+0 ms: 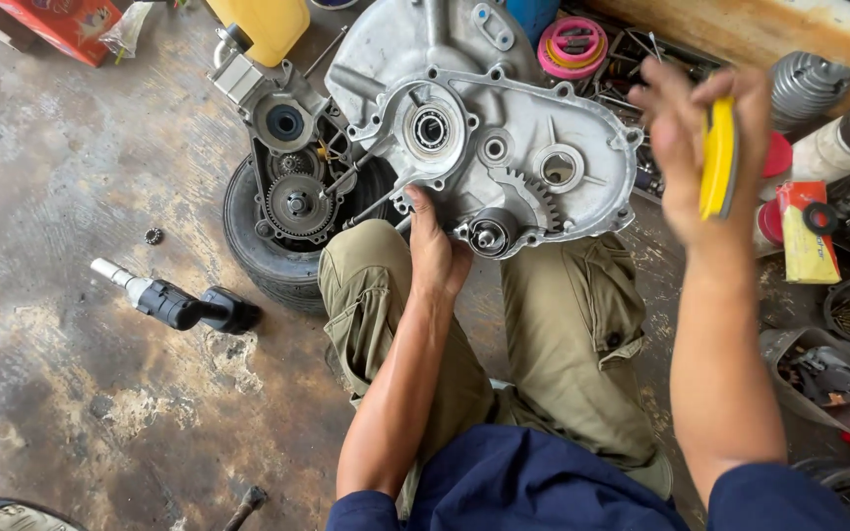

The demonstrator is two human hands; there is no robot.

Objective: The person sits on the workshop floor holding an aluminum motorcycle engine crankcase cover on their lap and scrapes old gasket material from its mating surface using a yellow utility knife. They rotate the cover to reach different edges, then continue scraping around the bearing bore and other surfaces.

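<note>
Aluminium crankcase cover (504,128) is propped against the knees above a small tyre (258,246); its lower edge is gripped by the left hand (435,254), fingers curled closed. A yellow flat tool (716,157) is pinched in the raised right hand (696,147), blurred. Cover is best kept steadied near the bearing seat while the tool is brought in, judged from the pose
</note>
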